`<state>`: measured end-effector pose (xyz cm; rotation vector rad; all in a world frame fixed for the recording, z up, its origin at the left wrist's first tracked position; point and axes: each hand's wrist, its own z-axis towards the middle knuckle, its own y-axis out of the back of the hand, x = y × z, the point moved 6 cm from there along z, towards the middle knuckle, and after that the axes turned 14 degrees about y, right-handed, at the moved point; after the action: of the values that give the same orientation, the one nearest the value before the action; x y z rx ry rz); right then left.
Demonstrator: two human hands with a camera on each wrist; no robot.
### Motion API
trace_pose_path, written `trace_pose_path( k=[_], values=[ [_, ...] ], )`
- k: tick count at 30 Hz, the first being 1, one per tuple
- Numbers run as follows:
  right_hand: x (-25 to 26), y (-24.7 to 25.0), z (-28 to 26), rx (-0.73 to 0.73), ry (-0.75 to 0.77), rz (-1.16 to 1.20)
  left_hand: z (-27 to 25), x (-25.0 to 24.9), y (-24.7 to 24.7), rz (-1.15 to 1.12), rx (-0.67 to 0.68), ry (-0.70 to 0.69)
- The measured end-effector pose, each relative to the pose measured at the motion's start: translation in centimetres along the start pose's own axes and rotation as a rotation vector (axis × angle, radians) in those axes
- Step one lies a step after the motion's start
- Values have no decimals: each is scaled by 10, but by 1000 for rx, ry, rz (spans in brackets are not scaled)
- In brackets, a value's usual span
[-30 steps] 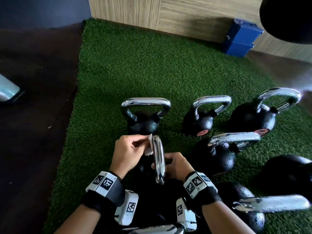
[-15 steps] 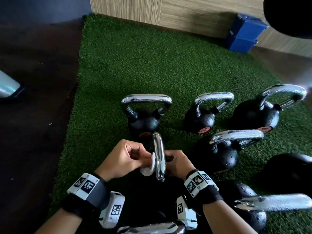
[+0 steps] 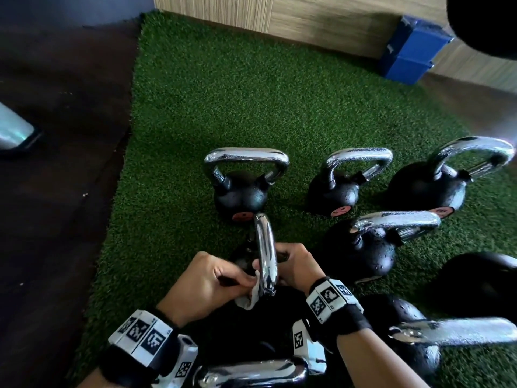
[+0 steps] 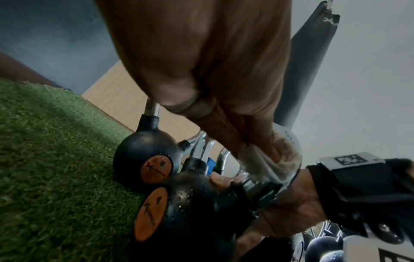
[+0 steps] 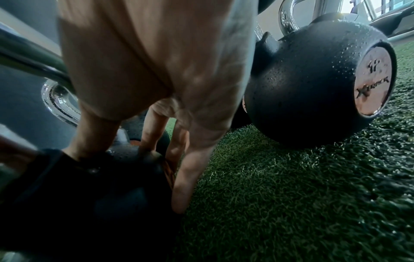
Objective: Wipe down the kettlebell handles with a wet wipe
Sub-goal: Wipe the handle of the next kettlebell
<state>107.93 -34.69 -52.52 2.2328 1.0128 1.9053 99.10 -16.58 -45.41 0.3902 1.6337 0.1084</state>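
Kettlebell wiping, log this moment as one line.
left hand: rubbing white wet wipe on chrome kettlebell handle | right hand: steadying black kettlebell body

Kettlebells [image 3: 361, 245] crowd the right; bare turf [image 3: 167, 219] lies open left.

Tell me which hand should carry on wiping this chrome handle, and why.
Left. The left hand already pinches the wet wipe against the chrome handle. The right hand holds no wipe; its fingers rest on the black kettlebell body, probably steadying it.

Blue blocks [image 3: 409, 53] beside green turf [image 3: 251, 102]
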Motion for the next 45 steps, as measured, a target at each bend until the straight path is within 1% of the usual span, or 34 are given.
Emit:
trace_pose_path(
  k=[4,7,9,11,12,13,14,15,16,17,18,19,20,21,22,23,27,29,31,32,33,35,37,38,40,41,43,45],
  values=[
    [2,1,-1,1,31,2,-2,11,-5,58,-50,0],
    [5,1,-4,-25,-13,-21,0,14,-4,92,-61,-7],
    [14,2,-7,39,-16,-128,5,16,2,54,-32,63],
    [35,8,-10,145,12,-326,11,18,10,-50,-1,160],
    [49,16,-10,146,17,-419,13,16,16,-116,-14,186],
    [63,27,-9,95,29,-474,16,14,22,-194,-41,202],
    [79,37,-9,2,57,-500,17,12,30,-279,-75,213],
    [96,48,-9,-111,123,-508,19,9,36,-369,-102,224],
    [116,55,-12,-208,214,-487,20,5,40,-456,-119,237],
    [134,58,-15,-256,310,-437,22,1,43,-541,-121,259],
    [151,56,-19,-242,402,-365,23,-3,46,-612,-117,283],
    [166,51,-22,-174,476,-272,24,-7,47,-672,-111,307],
    [177,44,-27,-86,517,-182,25,-11,48,-720,-100,321],
    [184,38,-31,-12,530,-123,27,-15,48,-760,-82,333],
    [188,33,-34,26,540,-103,28,-19,47,-787,-66,341],
    [191,31,-36,22,555,-113,29,-22,46,-804,-57,351],
    [192,30,-40,-134,604,-170,29,-25,40,-867,-74,382],
    [189,33,-39,-172,602,-162,27,-26,39,-881,-43,375],
    [183,38,-37,-185,581,-149,25,-23,38,-817,33,360],
    [179,41,-35,-190,564,-150,25,-19,38,-712,49,345],
    [174,46,-33,-199,538,-150,25,-13,37,-552,41,335],
    [156,56,-26,-235,456,-122,23,3,30,-125,36,346],
    [135,68,-20,-302,373,-111,21,17,9,239,102,322],
    [125,72,-17,-336,337,-114,22,24,-6,356,132,276],
    [106,73,-13,-369,269,-116,26,32,-38,454,135,154],
    [98,71,-10,-365,240,-117,28,34,-50,444,98,144],
    [85,61,-3,-343,194,-117,35,38,-60,399,-40,164],
    [74,53,4,-324,150,-83,38,36,-56,400,-144,86]
  ],
)
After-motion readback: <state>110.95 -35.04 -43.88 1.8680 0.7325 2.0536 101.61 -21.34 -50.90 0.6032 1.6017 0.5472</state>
